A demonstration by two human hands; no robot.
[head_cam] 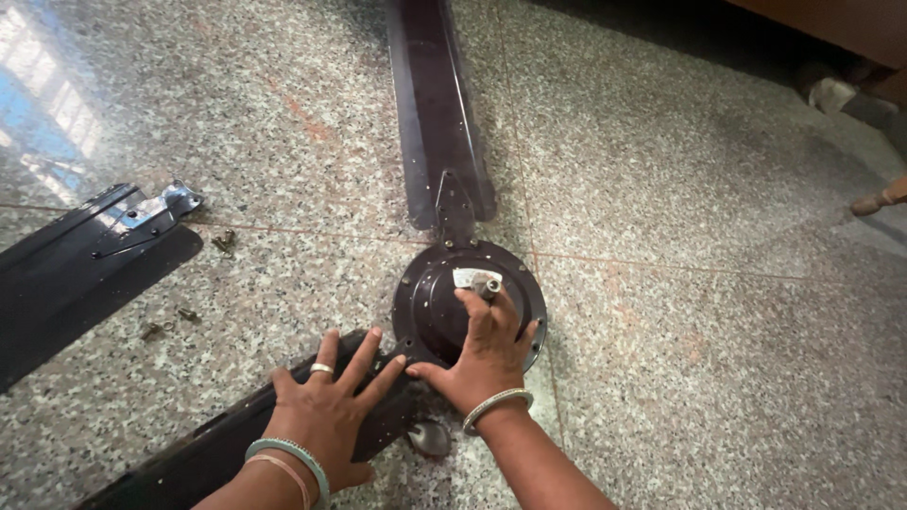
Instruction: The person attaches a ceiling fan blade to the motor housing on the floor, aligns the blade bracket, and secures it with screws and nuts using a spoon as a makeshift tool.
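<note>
2 hands lay flat, fingers spread, gripping nothing: left hand (pixel 326 411) pressed on the near blade (pixel 222 444), right hand (pixel 487 354) on the ceiling fan motor hub (pixel 444 312) w/ its shaft stub (pixel 484 281), all on the speckled stone floor (pixel 680 283). Hub looked heavy, rigid metal, prob glossy and slick; best held at the rim. Blades seemed thin, bendable, so lift near the bracket. 1 loose blade (pixel 76 274) lay left, screws (pixel 223 242) beside it

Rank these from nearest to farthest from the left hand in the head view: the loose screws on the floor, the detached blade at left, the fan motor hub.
From the left hand:
1. Fan motor hub, just right of its fingertips.
2. Loose screws, on the floor to the upper left.
3. Detached blade, far left, beyond the screws.
</note>
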